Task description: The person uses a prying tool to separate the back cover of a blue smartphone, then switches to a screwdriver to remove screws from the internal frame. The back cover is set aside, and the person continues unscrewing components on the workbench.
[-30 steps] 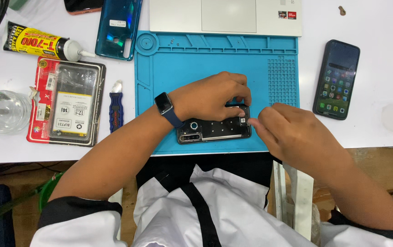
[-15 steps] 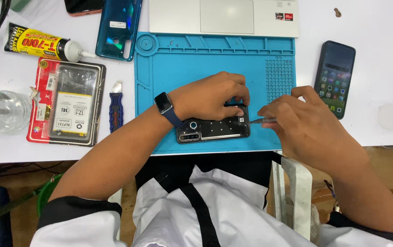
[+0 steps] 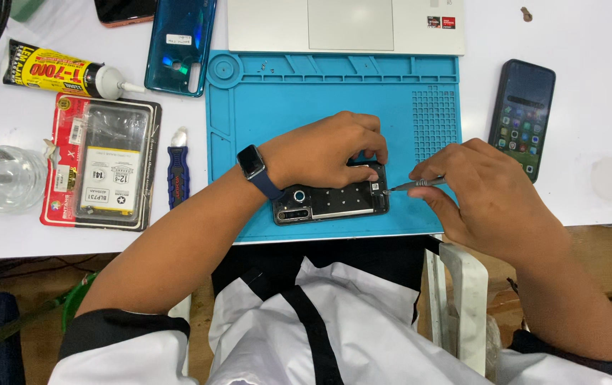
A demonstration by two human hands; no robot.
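Note:
A black opened phone body point(image 3: 331, 202) lies on the blue work mat point(image 3: 284, 107), back side up. My left hand point(image 3: 324, 150), with a dark smartwatch on the wrist, presses down on the phone's upper edge. My right hand point(image 3: 484, 196) grips a thin metal screwdriver point(image 3: 413, 186) whose tip points at the phone's right end.
A teal phone back cover point(image 3: 181, 43) and a yellow glue tube point(image 3: 56, 70) lie at upper left. A packaged battery point(image 3: 103, 164), a small blue tool point(image 3: 177, 175) and a clear bottle point(image 3: 0, 177) sit left. A lit phone point(image 3: 523, 114) lies right, a laptop point(image 3: 345, 25) behind.
My right hand has drawn back to the right from the phone's end, and the screwdriver in it now shows. My left hand stays on the phone.

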